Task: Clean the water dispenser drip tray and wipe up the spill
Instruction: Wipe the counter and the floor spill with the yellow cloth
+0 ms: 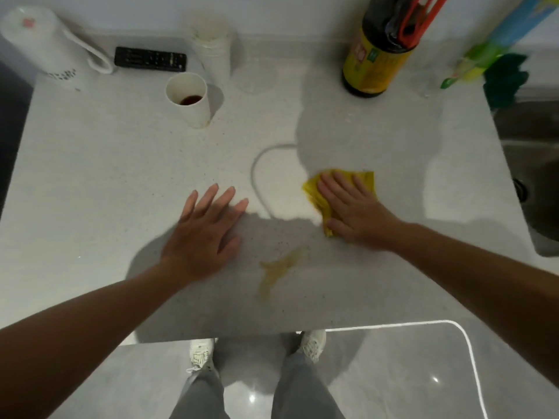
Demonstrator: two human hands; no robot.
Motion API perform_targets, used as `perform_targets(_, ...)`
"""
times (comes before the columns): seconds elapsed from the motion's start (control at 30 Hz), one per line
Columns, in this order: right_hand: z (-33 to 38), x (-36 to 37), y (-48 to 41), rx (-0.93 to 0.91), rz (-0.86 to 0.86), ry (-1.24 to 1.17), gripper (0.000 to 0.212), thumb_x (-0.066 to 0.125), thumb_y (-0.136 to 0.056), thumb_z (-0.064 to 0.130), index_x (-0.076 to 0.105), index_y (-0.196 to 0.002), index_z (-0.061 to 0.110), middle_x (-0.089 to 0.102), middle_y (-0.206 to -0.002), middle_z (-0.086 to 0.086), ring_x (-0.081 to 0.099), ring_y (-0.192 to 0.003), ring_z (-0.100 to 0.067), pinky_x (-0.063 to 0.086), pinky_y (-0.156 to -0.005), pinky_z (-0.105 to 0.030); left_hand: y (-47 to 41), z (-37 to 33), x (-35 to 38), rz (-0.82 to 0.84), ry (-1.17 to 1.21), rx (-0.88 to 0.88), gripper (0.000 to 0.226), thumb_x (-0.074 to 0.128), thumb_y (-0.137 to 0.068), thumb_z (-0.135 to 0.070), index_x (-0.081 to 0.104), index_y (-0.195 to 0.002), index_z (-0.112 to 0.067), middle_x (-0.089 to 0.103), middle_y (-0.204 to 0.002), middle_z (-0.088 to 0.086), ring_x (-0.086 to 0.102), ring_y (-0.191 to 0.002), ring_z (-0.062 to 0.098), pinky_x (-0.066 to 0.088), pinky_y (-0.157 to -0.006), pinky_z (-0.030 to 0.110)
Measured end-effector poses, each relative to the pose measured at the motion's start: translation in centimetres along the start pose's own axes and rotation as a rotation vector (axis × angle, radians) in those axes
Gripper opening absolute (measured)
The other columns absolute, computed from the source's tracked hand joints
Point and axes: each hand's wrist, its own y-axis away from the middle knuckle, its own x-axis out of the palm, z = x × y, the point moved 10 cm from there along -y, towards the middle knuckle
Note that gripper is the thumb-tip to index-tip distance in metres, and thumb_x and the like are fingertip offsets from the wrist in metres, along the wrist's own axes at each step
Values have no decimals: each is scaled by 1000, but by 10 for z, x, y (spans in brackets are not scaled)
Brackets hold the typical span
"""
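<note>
A yellow cloth (pixel 367 179) lies on the pale speckled countertop (pixel 106 182), right of centre. My right hand (pixel 354 208) presses flat on it with straight fingers. A thin brownish-yellow spill (pixel 276 273) streaks the counter near the front edge, below and left of the cloth and apart from it. My left hand (pixel 205 234) rests flat on the counter with fingers spread, left of the spill, holding nothing. No water dispenser or drip tray is in view.
A paper cup (pixel 189 99) with dark liquid stands at back left, by stacked cups (pixel 211 52), a black remote (pixel 150 58) and a white kettle (pixel 45 46). A dark sauce bottle (pixel 376 55) stands at the back right. A steel sink (pixel 532 164) borders the right edge.
</note>
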Motion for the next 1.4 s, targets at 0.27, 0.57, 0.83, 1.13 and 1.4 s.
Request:
perform_targets(0.27, 123, 48, 77, 448, -71, -306, 69, 18, -100, 46, -4, -162, 23, -10, -170, 3, -16, -157, -21, -7, -127, -52, 2, -5, -5, -35, 1, 7, 65, 46, -98, -45, 42, -158, -22, 41, -164, 14, 31, -153, 43, 19, -124, 60)
perform_targets(0.57, 83, 18, 22, 363, -17, -156, 72, 14, -99, 52, 5, -165, 25, 2, -173, 3, 0, -159, -25, 2, -126, -54, 2, -5, -10, -52, 23, 2, 59, 48, -99, -31, 45, -157, -19, 41, -164, 15, 35, -150, 47, 20, -123, 64)
perform_targets(0.83, 8, -25, -80, 152, -36, 7, 72, 14, -98, 53, 15, -164, 24, 16, -172, -2, 13, -158, -29, 13, -124, -58, 1, -3, -4, -40, -17, 5, 58, 46, -99, -30, 45, -157, -21, 42, -164, 14, 34, -152, 43, 24, -122, 65)
perform_targets(1.13, 85, 15, 50, 222, -65, -37, 69, 25, -101, 47, 22, -163, 16, 20, -170, -6, 15, -157, -33, 19, -123, -61, 12, -5, -17, -32, 81, -47, 55, 47, -97, -33, 56, -148, -13, 48, -159, 14, 39, -151, 38, 25, -124, 59)
perform_targets(1.4, 214, 54, 97, 737, -146, -233, 72, 27, -102, 49, 19, -163, 11, 18, -171, -11, 14, -157, -35, 17, -124, -61, 81, 32, -28, 12, 20, 65, 55, 48, -101, -40, 59, -145, -10, 55, -153, 18, 49, -144, 39, 38, -119, 55)
